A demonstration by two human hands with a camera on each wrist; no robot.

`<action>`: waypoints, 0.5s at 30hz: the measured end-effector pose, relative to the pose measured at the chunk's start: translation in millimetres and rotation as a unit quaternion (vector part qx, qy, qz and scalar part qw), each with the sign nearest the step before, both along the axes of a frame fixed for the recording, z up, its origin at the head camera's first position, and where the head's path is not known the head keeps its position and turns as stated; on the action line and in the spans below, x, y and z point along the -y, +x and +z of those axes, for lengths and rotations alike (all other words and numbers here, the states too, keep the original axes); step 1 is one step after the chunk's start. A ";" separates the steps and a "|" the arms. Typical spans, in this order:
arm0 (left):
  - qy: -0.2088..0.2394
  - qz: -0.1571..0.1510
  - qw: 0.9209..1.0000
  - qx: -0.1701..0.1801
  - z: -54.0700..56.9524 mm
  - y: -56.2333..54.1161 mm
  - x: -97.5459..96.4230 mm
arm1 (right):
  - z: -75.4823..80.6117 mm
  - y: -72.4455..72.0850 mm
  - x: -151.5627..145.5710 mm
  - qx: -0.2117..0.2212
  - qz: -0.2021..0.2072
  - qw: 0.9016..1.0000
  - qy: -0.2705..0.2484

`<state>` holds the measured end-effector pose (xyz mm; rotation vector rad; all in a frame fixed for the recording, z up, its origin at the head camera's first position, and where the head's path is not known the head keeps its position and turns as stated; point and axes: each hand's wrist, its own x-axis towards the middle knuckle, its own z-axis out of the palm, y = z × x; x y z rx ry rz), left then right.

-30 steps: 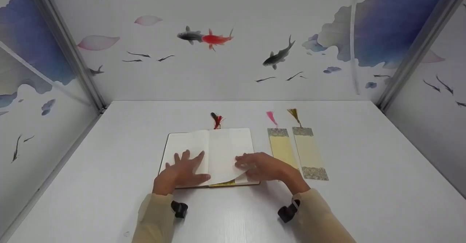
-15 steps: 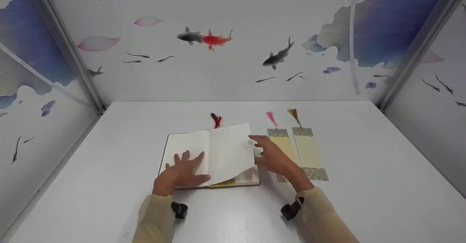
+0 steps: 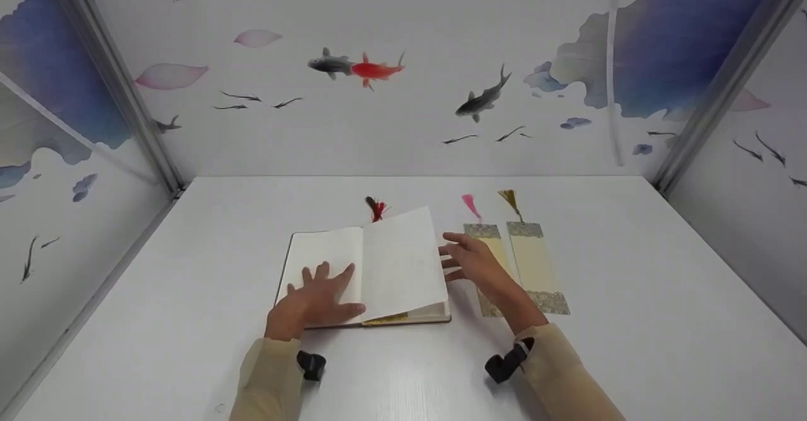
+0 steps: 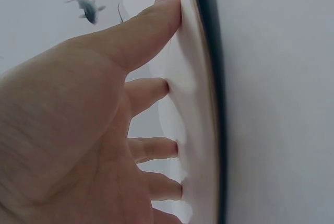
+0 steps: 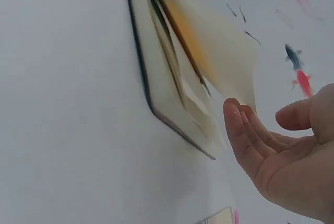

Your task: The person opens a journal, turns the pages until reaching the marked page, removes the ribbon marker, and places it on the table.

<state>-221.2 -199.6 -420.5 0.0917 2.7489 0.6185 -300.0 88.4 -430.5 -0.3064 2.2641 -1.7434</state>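
I wanted the raised white page [image 3: 403, 263] handled lightly, the left hand [image 3: 317, 298] spread across the open dark-covered notebook [image 3: 323, 246] on the white table [image 3: 403, 374], the right hand [image 3: 477, 265] relaxed, perhaps brushing paper, neither gripping.

The lifted page [image 3: 403, 270] hides most of the patterned strip [image 3: 387, 319] inside the notebook [image 3: 325, 244] and where the dark and red tassels [image 3: 376, 208] attach. The right hand [image 3: 477, 264] covers part of the yellow bookmark [image 3: 483, 231]; whether the hand's fingers touch the page is unclear. The left wrist view's bottom edge cuts off part of the left hand [image 4: 88, 119].
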 end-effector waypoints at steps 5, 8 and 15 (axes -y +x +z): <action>-0.006 -0.004 1.000 -0.004 -0.3 0.8 0.1 | 1.1 2.4 4.0 0.032 -0.016 0.999 0.014; -0.006 -0.010 1.000 -0.004 -1.8 0.4 -0.9 | -1.5 3.8 6.6 0.043 -0.038 0.998 0.028; -0.022 -0.010 1.000 0.002 -0.7 1.6 0.9 | -8.9 4.3 14.6 0.048 -0.079 0.995 0.047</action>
